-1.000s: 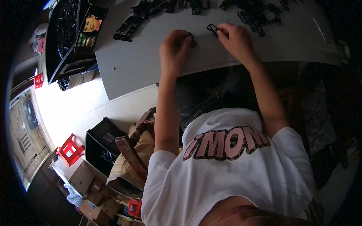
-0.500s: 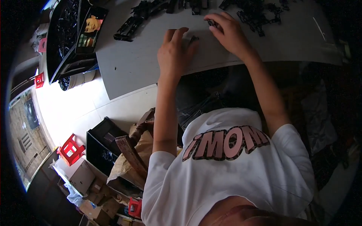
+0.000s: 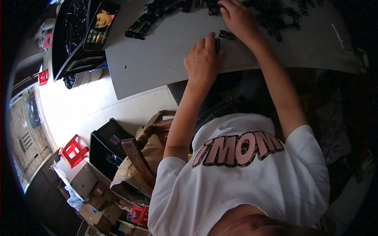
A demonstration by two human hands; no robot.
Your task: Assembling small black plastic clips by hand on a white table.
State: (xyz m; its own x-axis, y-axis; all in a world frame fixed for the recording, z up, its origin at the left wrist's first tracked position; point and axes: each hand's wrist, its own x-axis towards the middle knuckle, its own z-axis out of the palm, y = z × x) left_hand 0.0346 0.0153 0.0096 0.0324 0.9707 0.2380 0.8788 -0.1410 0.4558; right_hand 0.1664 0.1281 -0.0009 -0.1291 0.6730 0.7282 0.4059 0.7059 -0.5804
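Note:
My left hand [image 3: 202, 61] rests low over the grey table with its fingers bent, closed on a small dark piece [image 3: 217, 45] that shows between forefinger and thumb. Just beyond that hand, a short black plastic part [image 3: 226, 35] lies on the tabletop. My right hand [image 3: 239, 21] reaches to the far side, thumb and forefinger apart, beside a black plastic part [image 3: 213, 9] in the far row. Its other fingertips are cut off by the upper edge. Nothing shows in its grasp.
Linked black parts [image 3: 143, 21] lie at the far left of the table [image 3: 153, 65], and a heap of black parts [image 3: 275, 17] at the right. A phone [image 3: 101, 25] leans by a black bin [image 3: 71, 33]. Below are a wooden chair [image 3: 136, 157] and a red stool [image 3: 73, 151].
My right hand has moved farther away, and the black part from its fingers now appears to lie on the table. My left hand has shifted right, its fingers closing on a dark piece.

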